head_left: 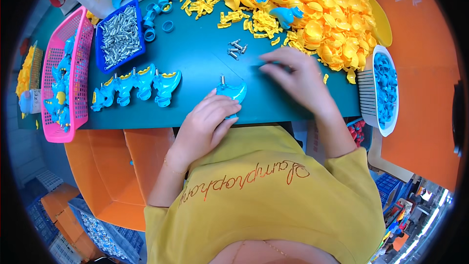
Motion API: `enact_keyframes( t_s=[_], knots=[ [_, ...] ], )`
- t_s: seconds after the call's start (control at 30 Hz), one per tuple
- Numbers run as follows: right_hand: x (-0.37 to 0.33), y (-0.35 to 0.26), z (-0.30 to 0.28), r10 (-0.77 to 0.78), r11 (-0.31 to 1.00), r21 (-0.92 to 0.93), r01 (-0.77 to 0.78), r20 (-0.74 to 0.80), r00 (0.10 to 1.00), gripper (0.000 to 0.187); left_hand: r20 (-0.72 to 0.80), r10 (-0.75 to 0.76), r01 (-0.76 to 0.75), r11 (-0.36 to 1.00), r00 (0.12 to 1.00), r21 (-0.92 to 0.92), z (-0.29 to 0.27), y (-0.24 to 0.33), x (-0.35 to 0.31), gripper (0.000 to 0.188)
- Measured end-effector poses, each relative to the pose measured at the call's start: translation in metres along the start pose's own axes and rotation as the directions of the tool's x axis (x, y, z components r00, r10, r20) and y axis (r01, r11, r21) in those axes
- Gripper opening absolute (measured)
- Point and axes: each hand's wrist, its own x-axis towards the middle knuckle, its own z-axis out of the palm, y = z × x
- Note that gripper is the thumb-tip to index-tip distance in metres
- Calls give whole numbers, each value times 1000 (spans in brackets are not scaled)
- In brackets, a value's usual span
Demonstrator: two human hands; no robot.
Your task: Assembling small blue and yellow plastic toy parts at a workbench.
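My left hand (pixel 210 120) rests at the table's near edge with its fingers closed over a blue curved plastic part (pixel 233 90). A small metal pin (pixel 223 80) stands upright in that part. My right hand (pixel 295 73) hovers to the right of it, thumb and forefinger apart, with nothing visible between them. Several loose metal pins (pixel 236 49) lie on the table beyond the blue part. To the left, a row of similar blue parts (pixel 142 84) lies with yellow strips along their edges, and pins stick up from them.
A blue basket of metal pins (pixel 140 34) and a pink basket (pixel 79 68) of blue parts stand left. Yellow shell-like pieces (pixel 327 14) heap up at the far right, small yellow strips (pixel 264 23) beside them. A white basket (pixel 367 90) of blue pieces sits right. Blue rings (pixel 168 26) lie far left.
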Motion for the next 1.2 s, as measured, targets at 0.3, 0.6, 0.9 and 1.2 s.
enact_keyframes(
  t_s=[0.3, 0.6, 0.9, 1.2],
  knots=[
    [-29, 29, -17, 276, 917, -236, -323, -210, 938, 20, -24, 30, -29, 998, 999, 61, 0, 1, 5, 29],
    [-28, 16, -9, 206, 935, -254, -249, -183, 961, 18, -13, 39, -39, 999, 999, 21, 1, 1, 4, 28],
    [-24, 20, 0, 242, 954, -135, -268, -183, 953, 17, -32, 33, -32, 999, 999, 32, 1, -1, 2, 28],
    [-14, -6, 24, 321, 600, 690, -404, 255, 912, 16, -31, 41, -41, 999, 999, 22, -2, -1, 5, 27]
  ],
)
